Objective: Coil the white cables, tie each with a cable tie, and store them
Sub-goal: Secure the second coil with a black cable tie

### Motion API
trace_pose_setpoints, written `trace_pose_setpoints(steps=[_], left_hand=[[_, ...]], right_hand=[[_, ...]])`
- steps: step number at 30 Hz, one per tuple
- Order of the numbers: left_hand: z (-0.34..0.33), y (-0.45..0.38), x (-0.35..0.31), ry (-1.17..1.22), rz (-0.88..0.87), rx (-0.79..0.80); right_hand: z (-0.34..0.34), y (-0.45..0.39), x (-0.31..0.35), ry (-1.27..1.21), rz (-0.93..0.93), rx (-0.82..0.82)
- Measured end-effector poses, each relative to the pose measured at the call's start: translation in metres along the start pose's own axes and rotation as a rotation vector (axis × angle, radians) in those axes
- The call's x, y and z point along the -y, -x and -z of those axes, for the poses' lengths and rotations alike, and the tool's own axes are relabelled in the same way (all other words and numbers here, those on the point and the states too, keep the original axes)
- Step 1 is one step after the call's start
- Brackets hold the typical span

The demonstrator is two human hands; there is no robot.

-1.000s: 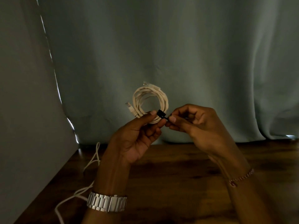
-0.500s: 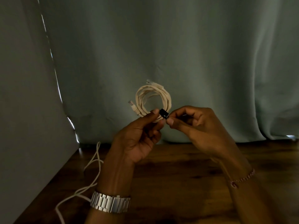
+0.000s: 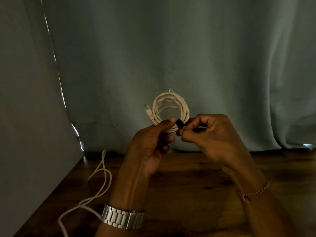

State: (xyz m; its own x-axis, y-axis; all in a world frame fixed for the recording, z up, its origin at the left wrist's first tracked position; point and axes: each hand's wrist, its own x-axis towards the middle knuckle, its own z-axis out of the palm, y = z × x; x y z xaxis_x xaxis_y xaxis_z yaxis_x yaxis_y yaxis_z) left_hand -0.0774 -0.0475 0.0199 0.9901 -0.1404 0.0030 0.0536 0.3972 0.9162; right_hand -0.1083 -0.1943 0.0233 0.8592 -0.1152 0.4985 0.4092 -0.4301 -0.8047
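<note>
A coiled white cable is held upright above the table, with one plug sticking out at its left. My left hand grips the bottom of the coil between thumb and fingers. A black cable tie wraps the coil's lower right strand. My right hand pinches the tie with thumb and curled fingers, right next to my left thumb. A second, loose white cable trails uncoiled over the table at the lower left.
A dark wooden table lies under both hands. A grey-green curtain hangs right behind it, and a plain wall closes off the left side. A metal watch is on my left wrist.
The black tie has drawn in tighter against the coil as my right hand closed up to my left thumb. Both hands and the coil shifted slightly right.
</note>
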Motion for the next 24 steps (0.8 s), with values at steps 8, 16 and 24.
trace_pose_setpoints(steps=[8,16,24], left_hand=[[-0.007,0.002,0.006,-0.163,-0.157,-0.054],[-0.006,0.008,0.004,-0.313,-0.267,-0.012],[0.009,0.005,-0.003,-0.385,-0.219,0.156]], right_hand=[[0.005,0.004,0.005,0.196,0.030,-0.063],[0.007,0.004,0.003,0.239,-0.029,-0.016],[0.007,0.002,0.000,0.249,-0.047,-0.003]])
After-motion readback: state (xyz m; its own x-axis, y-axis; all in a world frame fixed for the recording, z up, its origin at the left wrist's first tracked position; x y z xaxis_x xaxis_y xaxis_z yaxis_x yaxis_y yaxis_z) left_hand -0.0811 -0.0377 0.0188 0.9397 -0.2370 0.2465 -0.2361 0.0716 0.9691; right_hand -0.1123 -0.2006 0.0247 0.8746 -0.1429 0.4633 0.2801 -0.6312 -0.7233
